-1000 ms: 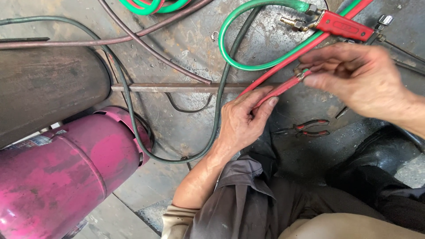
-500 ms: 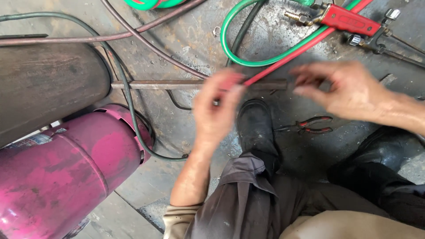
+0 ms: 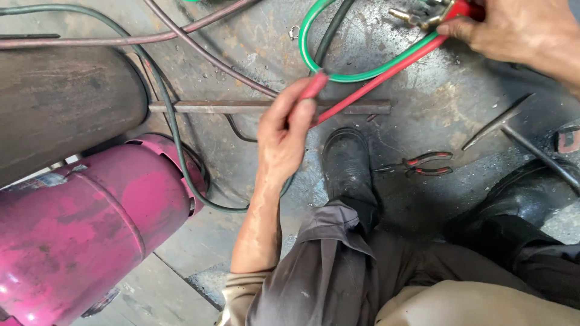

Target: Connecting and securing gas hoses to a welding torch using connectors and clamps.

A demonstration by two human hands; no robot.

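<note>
A: What does the left hand (image 3: 284, 136) hold?
B: Its fingers are curled shut around the free end of the red hose (image 3: 374, 78), just above the flat steel bar (image 3: 241, 107) on the floor.
A: And the right hand (image 3: 519, 30)?
B: Closed on the red torch body (image 3: 462, 9) at the top edge, where the red hose and the green hose (image 3: 338, 75) meet brass fittings.
A: Anything nearby?
B: Red-handled pliers (image 3: 423, 164) beside the black boot (image 3: 347, 163), and a pink gas cylinder (image 3: 90, 229) well to the left.
</note>
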